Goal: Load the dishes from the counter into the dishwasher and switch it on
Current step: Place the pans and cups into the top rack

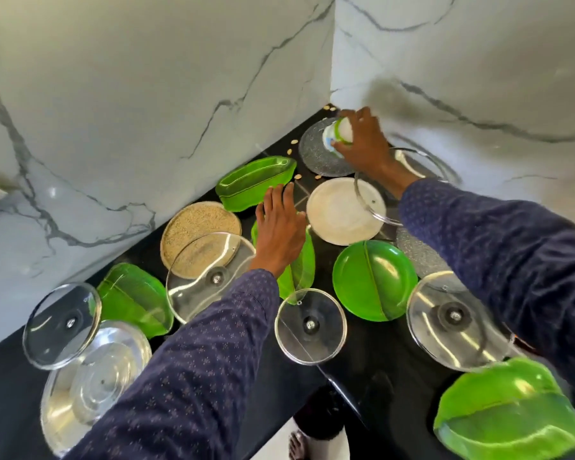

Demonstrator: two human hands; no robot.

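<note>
Dishes cover a black counter (372, 366) in a marble corner. My right hand (365, 144) grips a small white cup with a green rim (336, 136) over a grey textured plate (316, 154) at the far corner. My left hand (281, 224) lies open and flat on a green leaf-shaped plate (301, 270), holding nothing. Nearby lie a white plate (339, 214), a round green plate (374, 280), a deep green leaf dish (256, 182), a beige textured plate (196, 227) and several glass lids (311, 325). No dishwasher is in view.
A steel lid (90, 386) and a glass lid (62, 323) lie at the near left. Another green leaf plate (508, 416) sits at the near right, one more (135, 300) at the left. Seeds (297, 176) are scattered near the corner. Marble walls close the back and right.
</note>
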